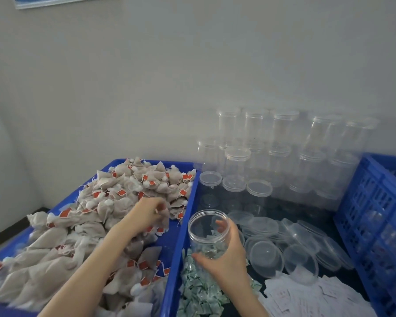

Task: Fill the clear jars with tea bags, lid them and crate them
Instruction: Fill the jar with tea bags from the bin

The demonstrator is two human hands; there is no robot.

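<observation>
One open clear jar (208, 232) held in right hand (226, 255), fingers curled round far wall, thumb on near side; no lid on. Jar tilted slightly, mouth up, just right of blue tray (181, 227). A few small green-white sachets visible at jar bottom.

Left hand (146, 212) left of jar, down in tea bag heap (105, 216), fingers curled on one tea bag; grip detail blurred.

Heap fills blue tray; bags too many to count, red tags throughout.

Below jar: pile of green-white sachets (199, 291). Right of jar: loose clear lids (290, 245), roughly ten, overlapping. Beyond jar: lidded empty jars (258, 154) stacked against wall, at least fifteen, exact count unclear. Far right of jar: one blue crate (375, 213). White paper slips (311, 296) below lids.
</observation>
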